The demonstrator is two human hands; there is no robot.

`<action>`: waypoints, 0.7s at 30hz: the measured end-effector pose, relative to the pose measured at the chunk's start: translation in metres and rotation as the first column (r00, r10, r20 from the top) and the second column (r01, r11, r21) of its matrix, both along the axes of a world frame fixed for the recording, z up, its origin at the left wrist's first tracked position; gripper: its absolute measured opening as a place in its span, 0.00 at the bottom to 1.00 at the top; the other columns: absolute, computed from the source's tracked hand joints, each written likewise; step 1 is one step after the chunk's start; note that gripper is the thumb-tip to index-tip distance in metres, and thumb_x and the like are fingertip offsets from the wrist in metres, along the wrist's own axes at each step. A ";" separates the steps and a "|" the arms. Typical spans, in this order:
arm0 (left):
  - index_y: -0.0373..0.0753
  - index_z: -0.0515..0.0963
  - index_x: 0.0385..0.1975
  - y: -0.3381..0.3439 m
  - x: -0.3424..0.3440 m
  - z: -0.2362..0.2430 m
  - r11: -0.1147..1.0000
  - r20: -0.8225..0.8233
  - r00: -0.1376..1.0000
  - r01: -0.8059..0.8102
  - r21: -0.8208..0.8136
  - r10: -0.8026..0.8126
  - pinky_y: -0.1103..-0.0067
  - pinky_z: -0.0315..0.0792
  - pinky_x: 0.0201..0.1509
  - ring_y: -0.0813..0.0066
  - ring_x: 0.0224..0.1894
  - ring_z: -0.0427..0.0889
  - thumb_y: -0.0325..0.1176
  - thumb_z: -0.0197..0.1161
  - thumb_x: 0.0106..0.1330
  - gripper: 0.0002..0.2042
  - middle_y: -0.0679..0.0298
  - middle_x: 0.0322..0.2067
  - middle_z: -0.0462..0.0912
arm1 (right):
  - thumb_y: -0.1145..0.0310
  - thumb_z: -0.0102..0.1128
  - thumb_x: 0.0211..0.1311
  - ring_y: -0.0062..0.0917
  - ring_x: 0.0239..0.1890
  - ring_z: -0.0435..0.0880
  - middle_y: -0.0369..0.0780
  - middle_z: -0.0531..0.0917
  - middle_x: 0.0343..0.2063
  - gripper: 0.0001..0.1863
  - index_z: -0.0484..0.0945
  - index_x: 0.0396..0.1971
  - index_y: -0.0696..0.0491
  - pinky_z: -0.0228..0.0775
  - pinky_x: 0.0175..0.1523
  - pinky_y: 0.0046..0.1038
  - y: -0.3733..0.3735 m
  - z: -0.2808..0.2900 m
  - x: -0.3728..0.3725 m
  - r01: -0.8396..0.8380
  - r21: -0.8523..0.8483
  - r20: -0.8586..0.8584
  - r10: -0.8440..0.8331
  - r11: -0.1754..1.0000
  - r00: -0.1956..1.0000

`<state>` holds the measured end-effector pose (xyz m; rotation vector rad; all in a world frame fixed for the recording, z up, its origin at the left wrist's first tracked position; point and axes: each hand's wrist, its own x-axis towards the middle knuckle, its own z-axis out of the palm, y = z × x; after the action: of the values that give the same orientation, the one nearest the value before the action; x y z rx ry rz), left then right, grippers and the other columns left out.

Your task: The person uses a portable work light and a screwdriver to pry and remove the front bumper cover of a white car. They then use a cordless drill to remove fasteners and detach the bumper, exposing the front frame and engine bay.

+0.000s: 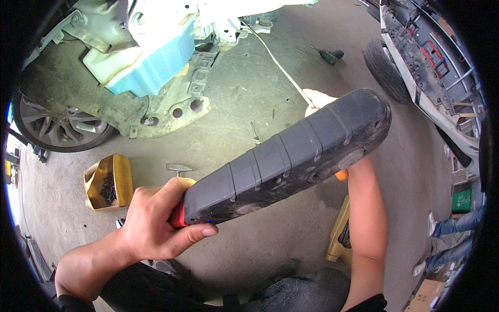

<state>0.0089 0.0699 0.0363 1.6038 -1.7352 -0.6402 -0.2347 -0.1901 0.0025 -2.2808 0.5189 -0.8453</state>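
Note:
A long dark-grey ribbed casing (291,151) with a red end (178,216) slants across the middle, its kind unclear. My left hand (156,213) is closed round the red end, thumb on the near side and fingers partly hidden. Beyond the casing's upper edge, my right hand (323,96) shows only in part, brightly lit. It appears closed on a thin pale cable (278,63), which runs from the opened-up front of a car. The casing hides the rest of this hand. A small orange piece (341,175) shows beside my right forearm, under the casing.
Ahead left are a bluish-white tank (156,67) and a car wheel (62,122). A cut yellow container (122,182), hammer (180,168), screwdriver (255,134), power drill (331,56) and gold bottle (340,234) lie on the floor. At right are another vehicle's tyre (385,70) and a person's legs (457,226).

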 end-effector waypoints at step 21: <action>0.33 0.74 0.41 -0.003 0.001 -0.001 1.000 0.002 1.000 0.019 0.017 -0.019 0.74 0.72 0.24 0.61 0.18 0.80 0.49 0.73 0.53 0.27 0.60 0.17 0.75 | 0.70 0.56 0.63 0.25 0.48 0.74 0.40 0.78 0.46 0.18 0.73 0.52 0.59 0.65 0.55 0.28 -0.005 -0.001 -0.010 0.098 0.013 -0.039 -0.097 0.995 0.995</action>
<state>0.0094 0.0666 0.0356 1.6019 -1.7528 -0.6645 -0.2450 -0.1949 0.0012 -2.2773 0.6563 -0.8435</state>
